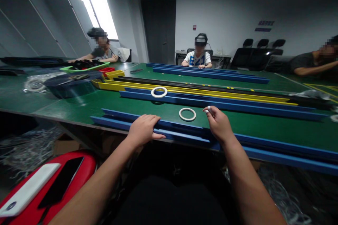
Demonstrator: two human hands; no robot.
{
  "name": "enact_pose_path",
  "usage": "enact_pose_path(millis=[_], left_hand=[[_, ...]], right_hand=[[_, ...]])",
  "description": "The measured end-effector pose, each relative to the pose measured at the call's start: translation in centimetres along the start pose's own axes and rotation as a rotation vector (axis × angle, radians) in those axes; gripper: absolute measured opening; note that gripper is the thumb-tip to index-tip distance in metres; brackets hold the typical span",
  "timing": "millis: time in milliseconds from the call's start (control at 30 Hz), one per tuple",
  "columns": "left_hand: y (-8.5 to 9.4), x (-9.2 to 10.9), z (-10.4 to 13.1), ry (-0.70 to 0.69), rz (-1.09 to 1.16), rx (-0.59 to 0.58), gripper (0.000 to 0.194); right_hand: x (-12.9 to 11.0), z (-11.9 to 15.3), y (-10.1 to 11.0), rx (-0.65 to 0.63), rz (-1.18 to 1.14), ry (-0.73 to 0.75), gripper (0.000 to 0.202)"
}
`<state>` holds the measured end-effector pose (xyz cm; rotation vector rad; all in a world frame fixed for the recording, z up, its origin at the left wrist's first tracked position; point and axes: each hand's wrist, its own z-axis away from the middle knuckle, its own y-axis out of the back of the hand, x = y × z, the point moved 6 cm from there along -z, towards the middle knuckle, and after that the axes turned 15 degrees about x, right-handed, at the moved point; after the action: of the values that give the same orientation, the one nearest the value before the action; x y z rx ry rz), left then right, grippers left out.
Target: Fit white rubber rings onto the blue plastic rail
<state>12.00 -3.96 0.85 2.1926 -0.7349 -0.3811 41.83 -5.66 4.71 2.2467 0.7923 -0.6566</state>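
Blue, long and trough-shaped: that's the near rail (182, 137), lying along the front edge of the green table (264, 123), and the left hand (144, 128) is on it now. Fingers lie curled over its far wall, thumb down at the near wall, so this hand sits half closed across the channel with the rail in its hold. Over on the right, the right hand (220, 121) is up just above the rail, thumb and fingertip drawn together in a tight pinch; there's white at the tips, but whether that's a scrap of tape or a wrapping on the fingers, I can't tell. Just beyond the rail, between the two hands, one white ring (187, 120) lies flat on the table, with another white ring (159, 96) farther back by the second blue rail (224, 104). As for handling, the rail looks light for its length and stiff lengthwise, though I'd expect the thin walls to give if squeezed hard, and that smooth face could slide on the tabletop. Best hold, by my reckoning: across both walls, as the left hand has it, or two hands set well apart for lifting.
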Motion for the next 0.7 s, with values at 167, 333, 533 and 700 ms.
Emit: enact_pose_path(millis=[167,333,533,700], left_hand=[[-0.1,0.0,0.0,0.006,0.005,0.001,0.075],[-0.2,0.1,0.0,0.015,0.011,0.002,0.075],[0.1,-0.2,-0.3,0.033,0.035,-0.09,0.076],[1.4,3.7,-2.2,0.023,0.141,-0.153,0.068]], right_hand=[[0.1,0.3,-0.6,-0.116,0.073,0.016,0.029],[-0.7,0.7,-0.3,-0.117,0.259,0.047,0.033],[-1.5,0.8,-0.9,-0.159,0.373,0.131,0.028],[-1.5,1.1,-1.1,-0.21,0.385,0.111,0.023]])
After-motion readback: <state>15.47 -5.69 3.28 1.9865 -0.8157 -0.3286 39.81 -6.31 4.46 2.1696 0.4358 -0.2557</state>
